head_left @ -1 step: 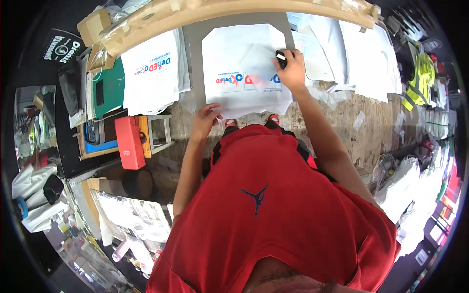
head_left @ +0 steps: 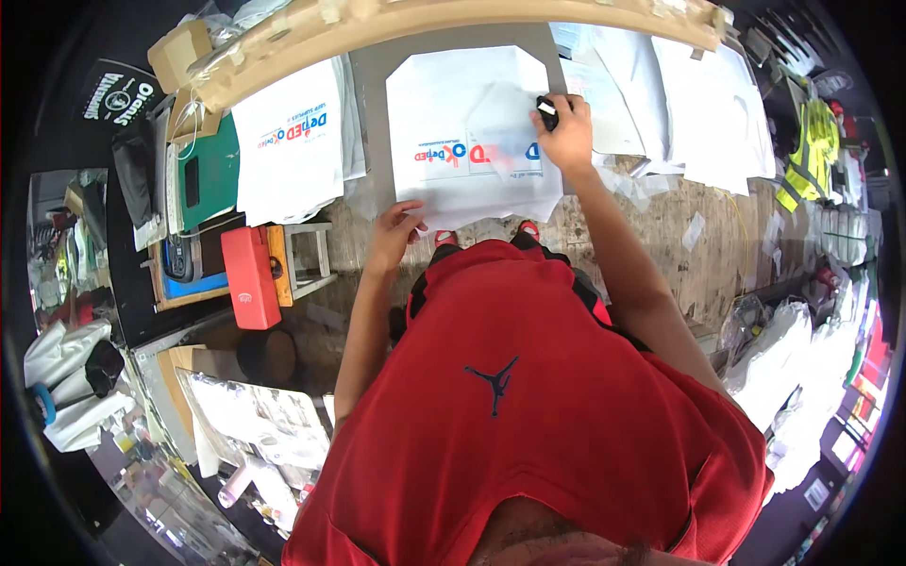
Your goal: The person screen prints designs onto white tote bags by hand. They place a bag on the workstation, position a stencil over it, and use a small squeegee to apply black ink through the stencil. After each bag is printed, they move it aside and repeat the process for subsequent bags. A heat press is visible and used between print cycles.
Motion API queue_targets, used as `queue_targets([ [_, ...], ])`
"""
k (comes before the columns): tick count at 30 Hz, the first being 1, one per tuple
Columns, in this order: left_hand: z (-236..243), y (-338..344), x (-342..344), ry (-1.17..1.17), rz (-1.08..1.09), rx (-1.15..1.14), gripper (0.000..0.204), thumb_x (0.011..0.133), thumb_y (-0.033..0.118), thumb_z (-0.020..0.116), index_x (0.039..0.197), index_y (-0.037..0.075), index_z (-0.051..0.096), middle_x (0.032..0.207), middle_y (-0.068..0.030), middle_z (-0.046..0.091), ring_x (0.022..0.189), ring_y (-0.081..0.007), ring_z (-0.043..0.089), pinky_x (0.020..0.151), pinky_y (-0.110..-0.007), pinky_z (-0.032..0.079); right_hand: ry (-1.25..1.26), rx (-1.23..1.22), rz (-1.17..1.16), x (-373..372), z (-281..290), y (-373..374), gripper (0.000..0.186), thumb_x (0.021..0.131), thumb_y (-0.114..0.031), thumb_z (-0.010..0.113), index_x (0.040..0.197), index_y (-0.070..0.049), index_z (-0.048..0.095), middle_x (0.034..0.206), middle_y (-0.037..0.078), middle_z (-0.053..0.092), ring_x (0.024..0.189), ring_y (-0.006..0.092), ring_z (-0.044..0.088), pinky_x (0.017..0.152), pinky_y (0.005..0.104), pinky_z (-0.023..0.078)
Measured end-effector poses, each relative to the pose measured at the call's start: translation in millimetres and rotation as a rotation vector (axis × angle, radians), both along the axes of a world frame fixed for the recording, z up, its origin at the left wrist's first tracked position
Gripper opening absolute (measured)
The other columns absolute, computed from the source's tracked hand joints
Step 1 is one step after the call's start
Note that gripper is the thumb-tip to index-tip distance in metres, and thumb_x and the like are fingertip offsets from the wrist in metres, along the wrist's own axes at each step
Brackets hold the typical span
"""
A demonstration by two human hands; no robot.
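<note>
A white sheet (head_left: pixel 472 85) with red and blue print lies on the grey board in front of me. A smaller translucent piece (head_left: pixel 505 108) rests over its right part. Near the sheet's right edge, my right hand (head_left: pixel 569 137) is closed around a small black handheld tool (head_left: pixel 545 111) with a white part; its exact kind I cannot make out. My left hand (head_left: pixel 398 233) has curled fingers at the sheet's near left corner and seems to pinch its edge.
Left of the board lies a stack of white printed sheets (head_left: pixel 288 156); plain white sheets (head_left: pixel 708 104) lie to the right. A long cardboard tube (head_left: pixel 453 24) spans the far side. At the left stand a red box (head_left: pixel 250 278) and a green panel (head_left: pixel 209 179).
My right hand has shifted very slightly to the right with the black tool. My left hand stays at the sheet's near left corner.
</note>
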State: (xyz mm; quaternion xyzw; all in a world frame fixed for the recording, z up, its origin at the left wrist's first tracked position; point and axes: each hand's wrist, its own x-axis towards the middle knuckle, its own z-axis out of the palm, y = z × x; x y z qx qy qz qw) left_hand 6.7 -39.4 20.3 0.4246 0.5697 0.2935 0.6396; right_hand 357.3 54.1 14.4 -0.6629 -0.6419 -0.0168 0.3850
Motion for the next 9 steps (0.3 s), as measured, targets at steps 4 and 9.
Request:
queue_targets([
  [4, -2.1, 1.3, -3.1, 0.035, 0.025, 0.007, 0.029, 0.091, 0.016, 0.064, 0.118, 0.005, 0.067, 0.084, -0.0043, 0.069, 0.067, -0.0077, 0.057, 0.062, -0.024, 0.046, 0.040, -0.022, -0.131, 45.1, -4.5, -5.0, 0.039, 0.079, -0.028, 0.078, 0.111, -0.008, 0.067, 0.110, 0.020, 0.059, 0.105, 0.0400, 0.055, 0.091, 0.0476, 0.047],
  [9, -1.6, 5.2, 2.8, 0.104, 0.033, 0.025, 0.030, 0.092, 0.020, 0.064, 0.119, 0.007, 0.067, 0.088, -0.0030, 0.068, 0.075, -0.0088, 0.059, 0.072, -0.025, 0.047, 0.213, -0.063, -0.335, 113.2, -7.3, -33.6, 0.039, 0.079, -0.029, 0.081, 0.108, -0.007, 0.068, 0.110, 0.021, 0.061, 0.103, 0.0381, 0.060, 0.089, 0.0474, 0.050],
])
